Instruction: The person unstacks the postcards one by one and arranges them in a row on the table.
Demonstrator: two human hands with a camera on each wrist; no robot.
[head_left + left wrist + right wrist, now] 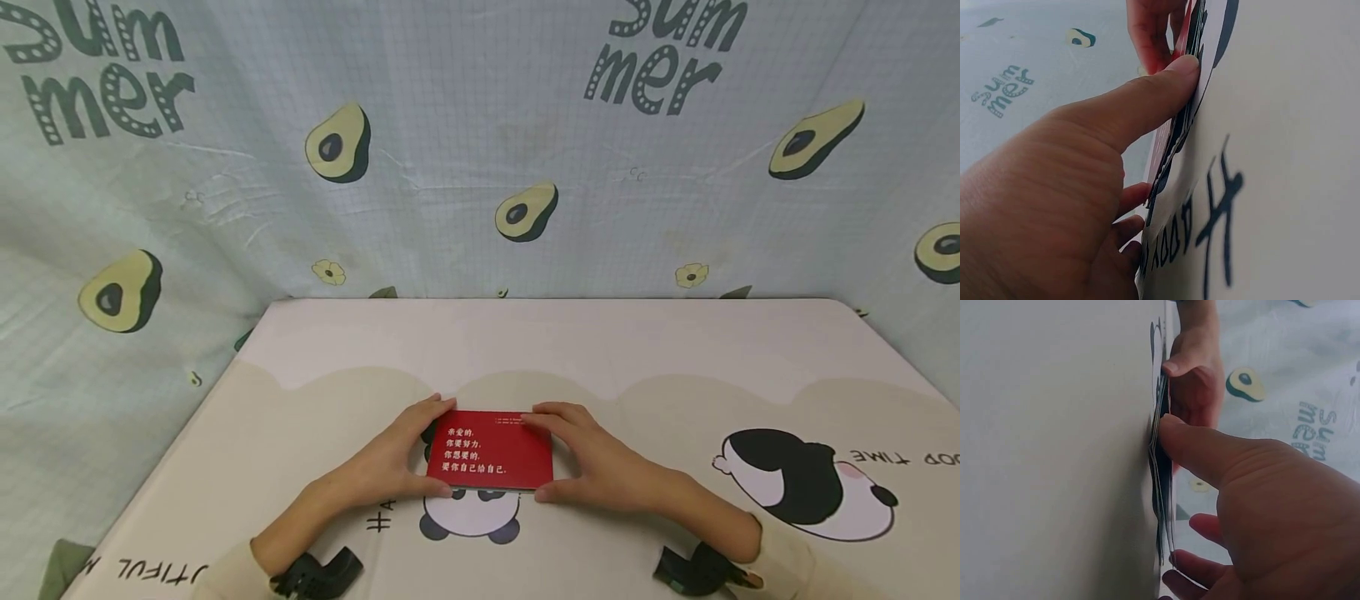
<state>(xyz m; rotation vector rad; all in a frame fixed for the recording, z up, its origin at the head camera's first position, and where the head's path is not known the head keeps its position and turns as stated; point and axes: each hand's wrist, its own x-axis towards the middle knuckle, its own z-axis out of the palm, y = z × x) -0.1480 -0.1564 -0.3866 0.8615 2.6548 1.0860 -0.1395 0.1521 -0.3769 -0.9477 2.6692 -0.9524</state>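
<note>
A red booklet point(489, 446) with white Chinese lettering lies flat, low over the middle of the table. My left hand point(378, 462) holds its left side, thumb at the near corner and fingers toward the far one. On the right side, my right hand point(611, 462) grips it the same way. The left wrist view shows the left thumb point(1160, 94) pressed on the near edge, where several thin layers of the booklet point(1175, 134) fan slightly apart. In the right wrist view, the right thumb point(1188, 440) presses that layered edge too.
The pale table cover point(570, 342) has a printed panda face point(472, 517) partly under the booklet and a dog print point(813, 483) at the right. Behind the table hangs an avocado-patterned curtain point(442, 100). Black wrist mounts point(322, 575) sit by the sleeves.
</note>
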